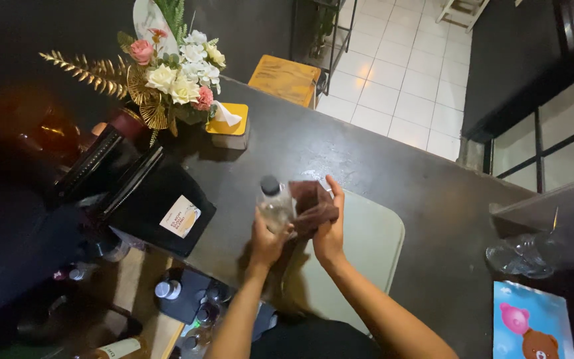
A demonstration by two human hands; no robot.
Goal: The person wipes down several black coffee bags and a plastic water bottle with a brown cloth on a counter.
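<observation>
Above the dark worktop and its pale mat, a clear, dark-capped bottle stands upright, left hand fingers clamped on it, right hand fingers pressing a brown cloth against its side.

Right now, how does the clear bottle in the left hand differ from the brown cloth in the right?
The clear bottle is rigid and see-through with a dark cap; the brown cloth is soft, opaque and crumpled. The bottle stands roughly upright in the left hand; the cloth is bunched under the right hand. Both are held above the dark counter, pressed together.
</observation>
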